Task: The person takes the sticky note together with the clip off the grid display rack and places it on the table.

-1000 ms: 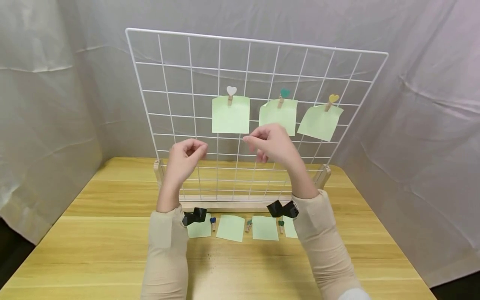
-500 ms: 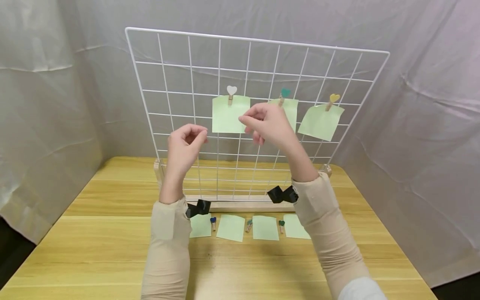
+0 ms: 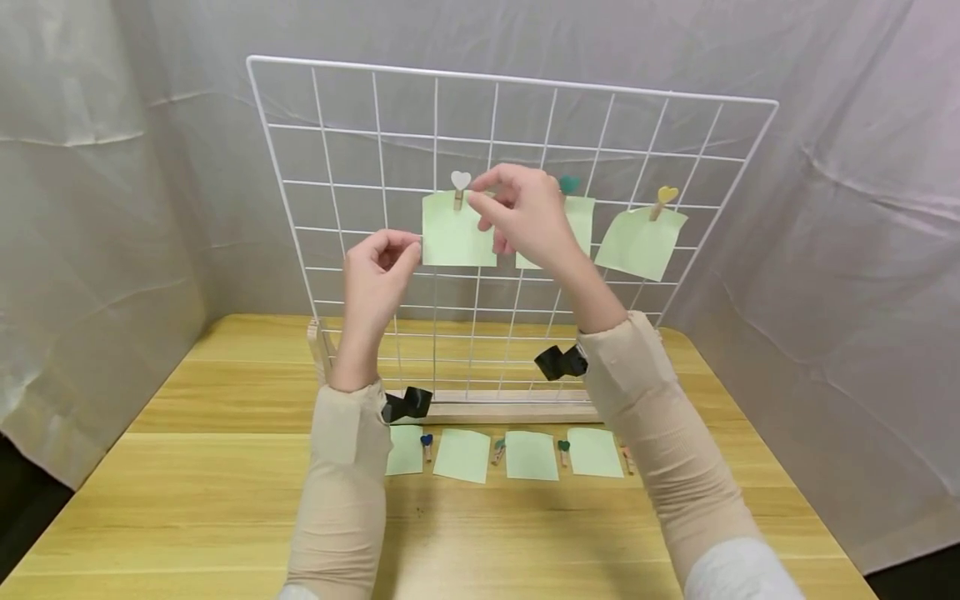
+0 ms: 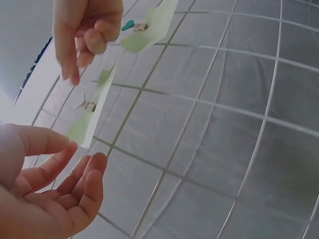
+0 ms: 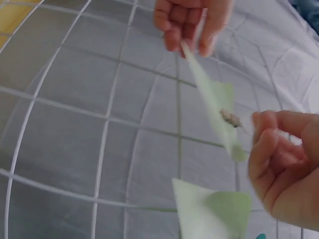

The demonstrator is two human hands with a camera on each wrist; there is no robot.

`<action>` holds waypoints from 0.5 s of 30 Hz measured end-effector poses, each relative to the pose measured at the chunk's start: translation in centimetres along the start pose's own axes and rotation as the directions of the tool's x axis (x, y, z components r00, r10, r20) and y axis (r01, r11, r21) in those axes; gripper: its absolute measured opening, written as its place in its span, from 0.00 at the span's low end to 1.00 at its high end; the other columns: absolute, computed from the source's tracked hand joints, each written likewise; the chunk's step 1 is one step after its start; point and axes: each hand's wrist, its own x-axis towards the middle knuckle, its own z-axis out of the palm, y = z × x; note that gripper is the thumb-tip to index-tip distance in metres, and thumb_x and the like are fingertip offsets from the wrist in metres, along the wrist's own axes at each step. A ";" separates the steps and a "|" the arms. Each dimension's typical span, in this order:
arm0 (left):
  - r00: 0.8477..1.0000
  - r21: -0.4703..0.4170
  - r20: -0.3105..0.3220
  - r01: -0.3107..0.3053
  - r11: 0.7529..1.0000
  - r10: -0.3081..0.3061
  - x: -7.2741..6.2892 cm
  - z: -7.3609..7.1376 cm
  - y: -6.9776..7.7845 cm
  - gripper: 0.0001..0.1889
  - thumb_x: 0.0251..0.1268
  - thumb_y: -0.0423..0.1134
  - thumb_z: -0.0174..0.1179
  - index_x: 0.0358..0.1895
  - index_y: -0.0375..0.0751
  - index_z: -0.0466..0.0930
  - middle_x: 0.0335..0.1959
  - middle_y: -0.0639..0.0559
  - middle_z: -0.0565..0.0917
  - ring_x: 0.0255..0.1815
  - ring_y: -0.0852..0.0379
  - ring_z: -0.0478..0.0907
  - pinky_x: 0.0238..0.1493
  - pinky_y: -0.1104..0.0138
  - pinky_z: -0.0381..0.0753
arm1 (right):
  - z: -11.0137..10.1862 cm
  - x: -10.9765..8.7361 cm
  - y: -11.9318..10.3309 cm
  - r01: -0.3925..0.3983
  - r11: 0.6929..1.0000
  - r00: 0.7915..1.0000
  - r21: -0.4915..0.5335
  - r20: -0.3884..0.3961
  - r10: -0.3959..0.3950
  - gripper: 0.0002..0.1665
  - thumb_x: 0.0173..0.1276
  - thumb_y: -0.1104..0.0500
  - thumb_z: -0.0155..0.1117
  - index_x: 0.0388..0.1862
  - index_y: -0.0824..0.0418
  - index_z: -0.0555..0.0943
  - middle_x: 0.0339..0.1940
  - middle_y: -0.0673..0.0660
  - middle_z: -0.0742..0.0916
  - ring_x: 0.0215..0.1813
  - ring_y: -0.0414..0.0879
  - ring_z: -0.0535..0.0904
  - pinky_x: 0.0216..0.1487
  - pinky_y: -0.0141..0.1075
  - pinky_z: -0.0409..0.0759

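Note:
A pale green sticky note (image 3: 457,237) hangs on the white wire grid (image 3: 450,75) by a clothespin (image 3: 460,187) with a white heart. At this note's left edge are the thumb and fingertips of my left hand (image 3: 378,283); the left wrist view cannot settle whether they touch the paper. My right hand (image 3: 528,217) stands just right of the heart clothespin, thumb and index finger parted, with a small gap to the heart in the right wrist view. Behind it, a second note (image 3: 579,221) with a teal heart clothespin (image 3: 570,184) is partly hidden.
Farther right hangs a tilted note (image 3: 641,243) under a yellow heart clothespin (image 3: 665,198). In front of the grid's wooden base (image 3: 487,412), several notes (image 3: 461,456) lie in a row on the table (image 3: 225,500), with heart clothespins (image 3: 564,452) between them.
Both hands have risen in front of the grid. The left has come up to the first note's left edge, the right up beside its clothespin. The hanging notes look unmoved.

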 end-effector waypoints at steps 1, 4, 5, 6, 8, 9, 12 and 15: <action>1.000 -0.009 0.002 0.005 1.000 -0.005 0.1 0.1 0.0 0.07 0.57 0.28 0.56 0.35 0.27 0.79 0.26 0.48 0.77 0.23 0.60 0.69 0.24 0.74 0.66 | 0.1 0.2 0.0 0.021 1.000 1.000 -0.012 -0.012 -0.022 0.12 0.63 0.59 0.58 0.42 0.64 0.79 0.19 0.58 0.81 0.11 0.47 0.73 0.16 0.31 0.73; 1.000 -0.047 0.007 0.004 0.999 -0.004 0.2 0.2 -0.1 0.06 0.54 0.25 0.56 0.36 0.26 0.78 0.24 0.53 0.76 0.23 0.61 0.70 0.25 0.74 0.67 | 0.5 0.6 0.1 0.056 0.997 0.998 -0.061 -0.032 -0.058 0.14 0.63 0.57 0.58 0.46 0.62 0.78 0.18 0.57 0.81 0.11 0.46 0.72 0.16 0.30 0.72; 1.000 -0.062 0.009 0.006 0.998 -0.006 0.2 0.2 -0.1 0.07 0.54 0.24 0.56 0.36 0.25 0.78 0.23 0.54 0.76 0.23 0.61 0.70 0.25 0.74 0.67 | 0.5 0.8 0.1 0.057 0.995 0.998 -0.078 -0.032 -0.060 0.15 0.64 0.56 0.58 0.47 0.62 0.78 0.18 0.56 0.81 0.11 0.46 0.72 0.16 0.30 0.72; 1.000 -0.073 0.009 0.005 0.997 -0.004 0.2 0.3 -0.2 0.07 0.53 0.24 0.56 0.36 0.25 0.78 0.23 0.55 0.76 0.23 0.61 0.71 0.25 0.74 0.67 | 0.6 0.9 0.0 0.055 0.994 0.998 -0.094 -0.028 -0.058 0.17 0.64 0.55 0.57 0.48 0.62 0.77 0.17 0.56 0.81 0.11 0.46 0.73 0.16 0.31 0.72; 1.000 -0.088 0.013 0.005 0.996 -0.004 0.2 0.3 -0.1 0.07 0.53 0.23 0.56 0.36 0.25 0.77 0.23 0.56 0.76 0.24 0.61 0.71 0.25 0.74 0.67 | 0.6 1.2 -0.2 0.044 0.992 0.999 -0.119 -0.009 -0.046 0.18 0.64 0.54 0.56 0.50 0.62 0.77 0.17 0.57 0.81 0.11 0.47 0.73 0.17 0.32 0.73; 1.000 -0.093 0.014 0.007 0.996 -0.005 0.3 0.3 -0.1 0.07 0.53 0.23 0.56 0.36 0.25 0.77 0.23 0.55 0.76 0.24 0.61 0.71 0.25 0.74 0.68 | 0.6 1.3 -0.3 0.038 0.991 0.999 -0.129 0.000 -0.038 0.19 0.65 0.53 0.56 0.51 0.61 0.76 0.17 0.57 0.81 0.11 0.47 0.73 0.17 0.32 0.73; 1.000 -0.106 0.023 0.018 0.994 -0.016 0.4 0.4 -0.1 0.08 0.53 0.23 0.56 0.37 0.25 0.77 0.26 0.50 0.77 0.25 0.61 0.72 0.27 0.74 0.69 | 0.5 1.6 -0.5 0.011 0.988 1.000 -0.151 0.028 -0.006 0.20 0.66 0.53 0.54 0.54 0.61 0.74 0.17 0.57 0.81 0.12 0.48 0.74 0.17 0.33 0.73; 0.999 -0.119 0.033 0.032 0.992 -0.028 0.4 0.5 0.0 0.09 0.53 0.23 0.55 0.38 0.25 0.76 0.29 0.47 0.78 0.27 0.61 0.72 0.28 0.73 0.70 | 0.5 1.9 -0.6 -0.023 0.982 0.998 -0.188 0.060 0.035 0.22 0.67 0.52 0.52 0.57 0.60 0.72 0.17 0.56 0.81 0.12 0.48 0.74 0.16 0.33 0.73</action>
